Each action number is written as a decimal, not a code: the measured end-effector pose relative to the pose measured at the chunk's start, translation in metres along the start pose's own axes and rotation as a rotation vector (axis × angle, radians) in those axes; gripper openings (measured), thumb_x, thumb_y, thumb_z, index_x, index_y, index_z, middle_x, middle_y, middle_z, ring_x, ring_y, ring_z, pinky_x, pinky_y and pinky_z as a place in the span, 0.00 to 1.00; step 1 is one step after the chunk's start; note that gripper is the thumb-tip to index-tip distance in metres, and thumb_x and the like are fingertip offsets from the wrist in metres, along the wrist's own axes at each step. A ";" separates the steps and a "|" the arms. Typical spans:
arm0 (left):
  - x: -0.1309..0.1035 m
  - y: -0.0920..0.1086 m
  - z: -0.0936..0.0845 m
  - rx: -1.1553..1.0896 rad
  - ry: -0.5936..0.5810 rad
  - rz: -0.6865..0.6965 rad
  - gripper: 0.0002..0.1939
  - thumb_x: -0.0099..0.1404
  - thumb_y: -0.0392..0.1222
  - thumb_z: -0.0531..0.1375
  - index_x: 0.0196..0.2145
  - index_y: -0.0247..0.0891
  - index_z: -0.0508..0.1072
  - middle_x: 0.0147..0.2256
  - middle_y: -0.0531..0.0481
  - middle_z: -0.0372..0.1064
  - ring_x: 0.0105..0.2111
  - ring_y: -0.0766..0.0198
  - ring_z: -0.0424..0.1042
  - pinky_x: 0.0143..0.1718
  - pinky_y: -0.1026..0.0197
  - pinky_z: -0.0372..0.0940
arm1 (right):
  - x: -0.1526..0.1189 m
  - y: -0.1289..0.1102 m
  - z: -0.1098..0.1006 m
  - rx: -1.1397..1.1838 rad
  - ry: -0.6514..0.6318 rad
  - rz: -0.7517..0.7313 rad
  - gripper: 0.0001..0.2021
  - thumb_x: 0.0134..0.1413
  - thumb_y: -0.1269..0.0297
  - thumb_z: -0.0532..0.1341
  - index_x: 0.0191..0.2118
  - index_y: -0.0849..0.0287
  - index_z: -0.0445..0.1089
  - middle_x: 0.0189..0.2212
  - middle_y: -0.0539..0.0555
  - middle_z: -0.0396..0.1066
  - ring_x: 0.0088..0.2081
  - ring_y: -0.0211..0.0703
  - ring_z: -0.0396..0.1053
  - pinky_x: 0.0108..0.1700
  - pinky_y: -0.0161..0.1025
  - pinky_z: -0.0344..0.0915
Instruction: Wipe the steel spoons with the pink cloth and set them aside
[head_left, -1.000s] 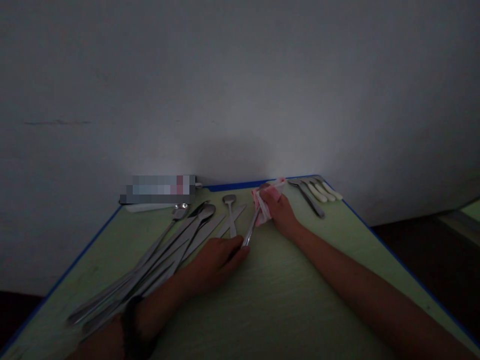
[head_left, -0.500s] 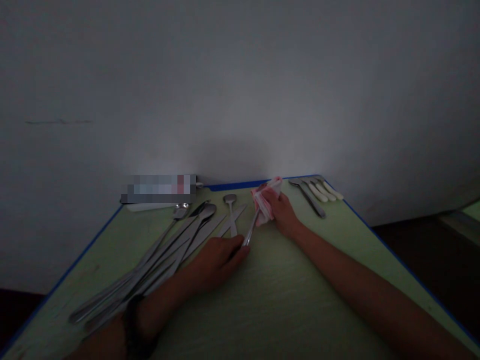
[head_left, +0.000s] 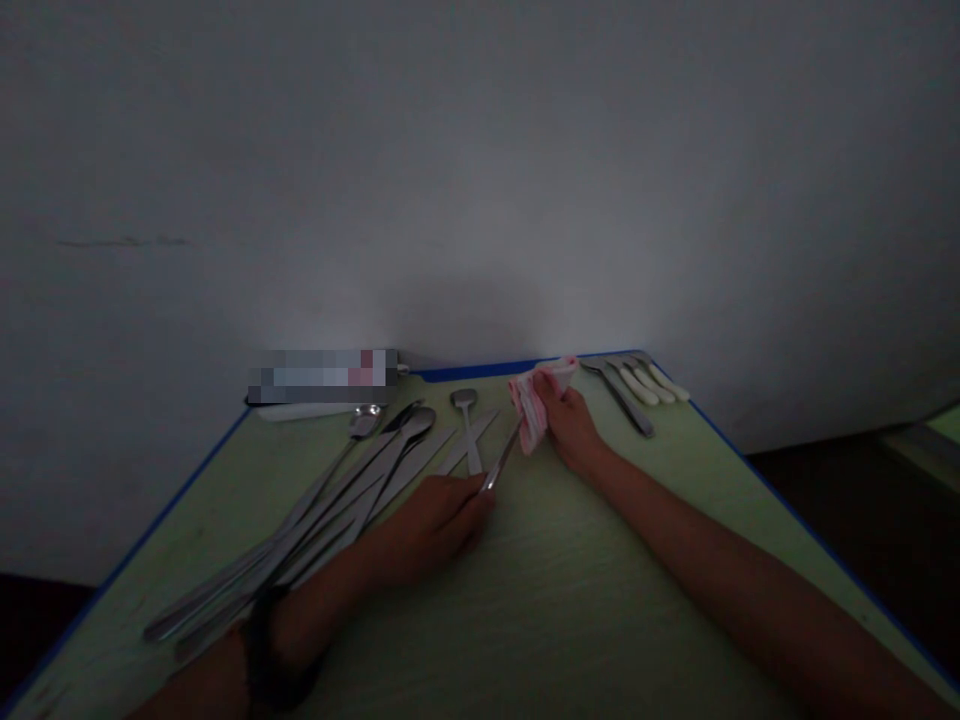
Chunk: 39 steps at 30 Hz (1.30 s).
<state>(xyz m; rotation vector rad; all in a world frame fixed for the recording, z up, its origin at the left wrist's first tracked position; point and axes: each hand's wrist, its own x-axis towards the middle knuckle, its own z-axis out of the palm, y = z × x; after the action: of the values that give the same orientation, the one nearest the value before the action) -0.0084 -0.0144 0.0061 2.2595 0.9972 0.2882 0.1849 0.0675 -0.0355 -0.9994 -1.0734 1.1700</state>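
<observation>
My left hand (head_left: 431,520) pinches the handle end of a metal utensil (head_left: 501,462) that slants up toward the far right. My right hand (head_left: 570,425) holds a pink and white cloth (head_left: 536,405) wrapped around the utensil's upper end, which is hidden inside the cloth. Both hands rest low over a pale green table (head_left: 570,600). A dark band sits on my left wrist.
Several long metal spoons and knives (head_left: 337,500) fan out left of my left hand. A few white-handled utensils and a metal one (head_left: 637,385) lie at the far right corner. A blurred flat object (head_left: 322,378) lies by the wall. The table has a blue edge.
The cloth has slid a little along the utensil under my right hand. My left hand keeps its grip on the handle end and has barely shifted.
</observation>
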 end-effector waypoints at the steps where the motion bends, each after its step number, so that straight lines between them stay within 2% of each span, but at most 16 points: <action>1: 0.000 0.000 0.000 -0.008 0.000 -0.001 0.21 0.71 0.45 0.41 0.23 0.38 0.62 0.20 0.55 0.62 0.21 0.67 0.62 0.27 0.64 0.56 | -0.004 -0.002 0.002 0.011 -0.006 0.022 0.21 0.47 0.44 0.58 0.29 0.61 0.68 0.24 0.52 0.69 0.25 0.36 0.63 0.31 0.35 0.60; 6: 0.001 0.001 0.001 -0.027 0.021 -0.039 0.22 0.71 0.47 0.43 0.22 0.38 0.62 0.20 0.55 0.62 0.21 0.66 0.63 0.28 0.63 0.57 | -0.027 -0.008 0.016 -0.117 -0.035 0.060 0.24 0.49 0.41 0.55 0.25 0.61 0.67 0.19 0.51 0.66 0.22 0.36 0.60 0.25 0.35 0.56; 9: 0.004 -0.002 0.003 -0.191 0.142 -0.075 0.23 0.72 0.47 0.41 0.23 0.38 0.63 0.20 0.55 0.62 0.23 0.67 0.63 0.31 0.63 0.59 | -0.029 -0.012 0.017 -0.256 -0.082 -0.014 0.22 0.50 0.43 0.55 0.29 0.61 0.67 0.23 0.51 0.68 0.25 0.37 0.62 0.27 0.34 0.56; 11: 0.005 -0.006 0.005 -0.308 0.270 -0.094 0.24 0.72 0.48 0.39 0.23 0.38 0.63 0.21 0.55 0.60 0.22 0.67 0.62 0.29 0.63 0.58 | -0.026 -0.017 0.013 -0.299 -0.187 -0.031 0.20 0.50 0.45 0.56 0.33 0.60 0.68 0.27 0.51 0.69 0.29 0.38 0.64 0.30 0.34 0.58; 13: 0.007 -0.010 0.006 -0.393 0.384 -0.111 0.24 0.72 0.48 0.39 0.24 0.38 0.62 0.20 0.56 0.58 0.21 0.67 0.59 0.27 0.64 0.57 | -0.022 -0.024 0.008 -0.352 -0.379 0.036 0.19 0.50 0.47 0.58 0.33 0.61 0.68 0.28 0.51 0.69 0.30 0.38 0.64 0.32 0.35 0.60; 15: 0.007 -0.012 0.006 -0.429 0.457 -0.117 0.22 0.72 0.48 0.40 0.24 0.38 0.61 0.20 0.57 0.57 0.21 0.68 0.58 0.26 0.64 0.57 | -0.019 -0.033 0.006 -0.397 -0.598 0.105 0.18 0.49 0.48 0.60 0.34 0.62 0.69 0.31 0.53 0.70 0.32 0.40 0.66 0.35 0.37 0.62; 16: 0.007 -0.012 0.005 -0.424 0.478 -0.114 0.22 0.72 0.48 0.40 0.25 0.38 0.61 0.20 0.57 0.57 0.21 0.68 0.58 0.26 0.64 0.57 | -0.018 -0.038 0.006 -0.420 -0.625 0.095 0.19 0.48 0.50 0.60 0.37 0.61 0.69 0.35 0.55 0.70 0.35 0.42 0.67 0.37 0.38 0.63; 17: 0.007 -0.012 0.005 -0.407 0.486 -0.110 0.21 0.72 0.48 0.41 0.25 0.39 0.61 0.20 0.57 0.57 0.21 0.68 0.58 0.26 0.64 0.57 | -0.018 -0.043 0.007 -0.448 -0.552 0.038 0.20 0.47 0.51 0.62 0.41 0.61 0.68 0.40 0.57 0.69 0.39 0.43 0.67 0.39 0.39 0.63; 19: 0.006 -0.009 0.003 -0.358 0.479 -0.109 0.20 0.71 0.48 0.42 0.25 0.39 0.60 0.21 0.57 0.57 0.22 0.67 0.59 0.27 0.64 0.57 | -0.020 -0.051 0.013 -0.512 -0.274 -0.163 0.22 0.46 0.52 0.63 0.46 0.58 0.66 0.47 0.59 0.65 0.45 0.45 0.64 0.43 0.41 0.62; 21: 0.005 -0.006 0.002 -0.320 0.444 -0.109 0.20 0.71 0.48 0.42 0.25 0.39 0.60 0.21 0.56 0.58 0.22 0.67 0.59 0.27 0.64 0.57 | -0.023 -0.055 0.020 -0.549 -0.086 -0.309 0.19 0.49 0.53 0.61 0.44 0.57 0.67 0.45 0.58 0.67 0.43 0.44 0.65 0.42 0.40 0.62; 24: 0.006 -0.003 0.001 -0.289 0.367 -0.087 0.19 0.71 0.48 0.42 0.26 0.39 0.60 0.22 0.56 0.59 0.23 0.67 0.60 0.27 0.64 0.58 | -0.029 -0.053 0.031 -0.516 -0.208 -0.254 0.15 0.54 0.51 0.56 0.34 0.58 0.68 0.29 0.53 0.69 0.31 0.39 0.65 0.33 0.37 0.62; 26: 0.006 -0.003 0.002 -0.272 0.309 -0.075 0.18 0.71 0.49 0.42 0.27 0.39 0.60 0.22 0.57 0.60 0.22 0.67 0.61 0.27 0.64 0.58 | -0.033 -0.047 0.036 -0.476 -0.279 -0.180 0.16 0.54 0.50 0.55 0.30 0.59 0.67 0.23 0.50 0.67 0.26 0.37 0.64 0.29 0.35 0.60; 30: 0.006 -0.003 0.002 -0.251 0.233 -0.074 0.20 0.71 0.50 0.41 0.26 0.39 0.60 0.21 0.56 0.60 0.22 0.67 0.61 0.27 0.64 0.58 | -0.029 -0.043 0.034 -0.377 -0.274 -0.056 0.17 0.53 0.49 0.55 0.28 0.59 0.66 0.18 0.48 0.64 0.20 0.35 0.61 0.23 0.33 0.57; 34: 0.004 0.000 0.002 -0.198 0.164 -0.059 0.23 0.71 0.50 0.39 0.24 0.38 0.61 0.22 0.56 0.61 0.23 0.67 0.62 0.28 0.64 0.57 | -0.010 -0.068 0.011 -0.374 -0.213 -0.031 0.14 0.55 0.54 0.52 0.29 0.59 0.64 0.22 0.51 0.69 0.17 0.34 0.61 0.20 0.33 0.55; 37: 0.004 0.001 0.002 -0.123 0.130 -0.050 0.21 0.71 0.50 0.42 0.25 0.38 0.62 0.22 0.56 0.61 0.22 0.68 0.61 0.27 0.64 0.55 | 0.007 -0.097 -0.020 -0.752 -0.157 -0.102 0.10 0.57 0.63 0.49 0.35 0.60 0.65 0.23 0.52 0.72 0.17 0.34 0.60 0.22 0.34 0.56; 39: 0.005 0.000 0.003 -0.087 0.127 -0.035 0.20 0.71 0.49 0.43 0.26 0.38 0.63 0.21 0.56 0.61 0.22 0.68 0.60 0.26 0.65 0.53 | 0.015 -0.112 -0.041 -1.135 -0.109 -0.173 0.10 0.56 0.66 0.50 0.36 0.61 0.67 0.24 0.55 0.72 0.24 0.39 0.66 0.28 0.35 0.58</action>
<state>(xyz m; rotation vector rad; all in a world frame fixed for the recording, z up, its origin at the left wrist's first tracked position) -0.0037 -0.0125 0.0039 2.1645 1.0673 0.4556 0.2485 0.0669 0.0666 -1.6433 -1.9341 0.3956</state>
